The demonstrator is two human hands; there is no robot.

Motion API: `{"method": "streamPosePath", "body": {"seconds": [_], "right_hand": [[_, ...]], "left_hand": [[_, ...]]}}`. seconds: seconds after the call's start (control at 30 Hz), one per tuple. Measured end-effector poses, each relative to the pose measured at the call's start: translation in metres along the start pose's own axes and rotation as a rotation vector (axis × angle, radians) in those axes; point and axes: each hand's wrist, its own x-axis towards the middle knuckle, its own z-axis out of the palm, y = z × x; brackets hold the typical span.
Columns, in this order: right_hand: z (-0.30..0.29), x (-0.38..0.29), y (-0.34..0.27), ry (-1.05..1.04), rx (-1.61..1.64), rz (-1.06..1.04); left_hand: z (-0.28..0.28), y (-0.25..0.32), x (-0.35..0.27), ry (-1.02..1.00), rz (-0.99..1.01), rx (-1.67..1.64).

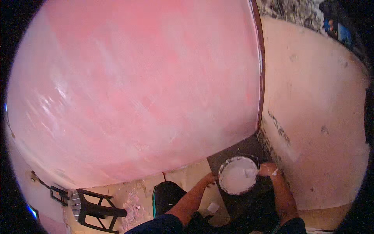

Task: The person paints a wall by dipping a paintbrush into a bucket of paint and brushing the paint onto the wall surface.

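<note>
A round bucket (222,187) of whitish-pink paint-like liquid stands on a dark mat (233,207) in front of me. My right hand (267,169) is at the bucket's right rim, closed on a brush (248,173). The brush's pale, coated head lies over the liquid. A white spot shows on that wrist. My left hand (211,179) is at the bucket's left side, close to its rim. Whether those fingers grip the rim is too blurred to tell.
A large wall (152,87) with uneven pink and whitish coating rises ahead, its right edge dark. Right of it stands a beige, stained wall (318,102). A black step stool (99,209) is at lower left, beside pinkish debris (133,209) on the floor.
</note>
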Motion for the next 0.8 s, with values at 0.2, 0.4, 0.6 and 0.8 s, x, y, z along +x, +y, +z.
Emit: {"method": "streamPosePath", "body": {"seconds": [0.2,0.4,0.6,0.8], "right_hand": [[-0.001,-0.012,-0.015,-0.148,0.287,-0.123],[0.065,-0.041,0.014,-0.059,0.378,-0.053],[0.147,0.008,0.059,0.587,-0.177,-0.353],[0.110,0.060,0.045,0.716,-0.083,-0.333]], "left_hand": [[0.008,-0.028,0.062,0.256,-0.220,0.384],[-0.029,0.088,0.001,0.391,-0.212,0.316],[-0.075,0.123,-0.034,0.476,-0.175,0.323],[-0.122,0.145,-0.041,0.537,-0.144,0.383]]}}
